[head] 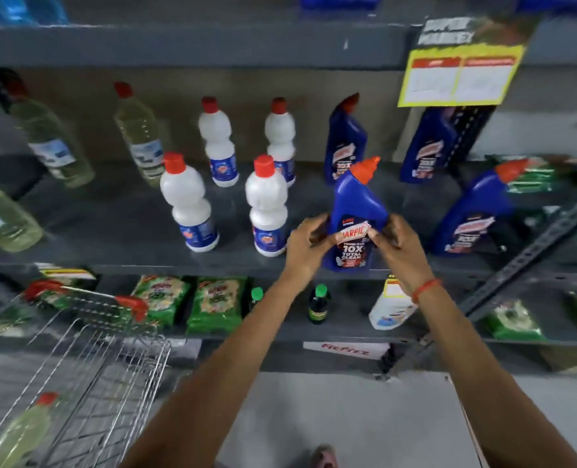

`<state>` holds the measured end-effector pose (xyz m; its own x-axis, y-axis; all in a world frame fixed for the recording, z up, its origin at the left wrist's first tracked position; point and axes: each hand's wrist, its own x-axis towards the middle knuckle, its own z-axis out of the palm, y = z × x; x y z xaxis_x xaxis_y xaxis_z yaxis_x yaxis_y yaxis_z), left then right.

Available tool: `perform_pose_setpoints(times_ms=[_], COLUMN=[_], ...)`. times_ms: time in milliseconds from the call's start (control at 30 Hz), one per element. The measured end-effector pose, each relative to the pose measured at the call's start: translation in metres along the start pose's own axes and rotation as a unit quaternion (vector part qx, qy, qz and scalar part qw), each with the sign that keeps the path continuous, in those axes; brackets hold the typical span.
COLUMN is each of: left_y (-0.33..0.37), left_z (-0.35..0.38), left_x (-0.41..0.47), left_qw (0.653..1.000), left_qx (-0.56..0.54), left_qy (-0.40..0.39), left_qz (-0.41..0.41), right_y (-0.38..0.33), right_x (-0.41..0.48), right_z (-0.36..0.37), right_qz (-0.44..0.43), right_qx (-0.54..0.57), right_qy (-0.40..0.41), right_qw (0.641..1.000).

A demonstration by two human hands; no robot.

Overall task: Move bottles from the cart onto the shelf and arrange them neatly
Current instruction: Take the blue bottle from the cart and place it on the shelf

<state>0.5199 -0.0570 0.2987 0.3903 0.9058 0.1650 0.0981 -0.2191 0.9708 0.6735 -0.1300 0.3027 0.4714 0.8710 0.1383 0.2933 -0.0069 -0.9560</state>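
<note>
A blue toilet-cleaner bottle (359,201) with an orange-red cap stands at the front edge of the grey shelf (118,217). My left hand (305,246) grips its left side and my right hand (400,246) its right side, at label height. Three more blue bottles (346,140) (429,146) (473,211) stand behind and to the right. Several white bottles with red caps (189,201) (268,204) stand left of it, and pale yellow-green bottles (138,133) further left. The wire cart (87,359) at lower left holds one pale yellow-green bottle (20,430).
A yellow price sign (459,76) hangs from the shelf above, at right. The shelf below carries green packets (216,304), small dark bottles with green caps (319,304) and a white bottle (388,309). A slanted metal brace (530,251) crosses at right.
</note>
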Motion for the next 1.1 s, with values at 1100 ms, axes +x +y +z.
perform_pose_setpoints(times_ms=[1100], left_y=[0.002], left_z=[-0.177], left_x=[-0.085], left_qw=[0.959], left_qx=[0.108], left_qy=[0.251], left_qz=[0.073], right_y=[-0.090], right_x=[-0.073], right_z=[0.229], right_qz=[-0.175], right_qx=[0.097], right_qy=[0.034], right_qw=[0.979])
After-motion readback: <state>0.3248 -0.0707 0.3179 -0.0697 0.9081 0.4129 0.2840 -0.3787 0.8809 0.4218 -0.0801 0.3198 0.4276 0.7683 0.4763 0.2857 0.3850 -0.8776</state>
